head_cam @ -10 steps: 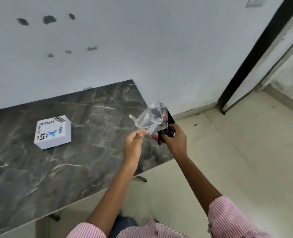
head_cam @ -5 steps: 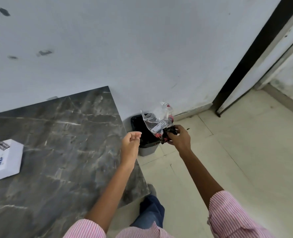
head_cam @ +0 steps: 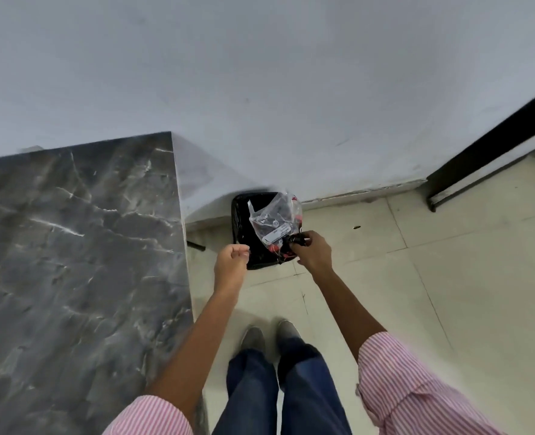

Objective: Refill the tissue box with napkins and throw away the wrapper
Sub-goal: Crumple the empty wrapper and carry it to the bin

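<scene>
Pinched shut around the bunched lower end of the wrapper (head_cam: 275,226), the right hand (head_cam: 311,251) holds it up so the clear, crinkled film stands above the knuckles, directly over the open mouth of the black bin (head_cam: 239,221) on the floor. That grip closes on the dark, gathered part at the wrapper's five o'clock corner, where a white label and some red print show through the plastic. The left hand (head_cam: 230,262) hangs at about nine o'clock from the bin, its fingers curled loosely inward and holding nothing that can be seen; it is just beside the wrapper without touching it.

The wrapper looks empty, thin and very light: soft film that crumples rather than keeps a shape, somewhat slippery, and likely to drift or cling to the fingers instead of dropping straight. Holding it by the gathered end, as now, seems the sure place, since the loose upper part would simply fold away under a pinch. Letting go low over the opening should keep it from floating onto the floor (head_cam: 416,277).

Outward from the bin, the dark marble worktop (head_cam: 71,262) fills the nine o'clock side, the pale wall (head_cam: 260,89) stands at twelve, and the person's shoes and trouser legs are at six. No tissue box is in view.
</scene>
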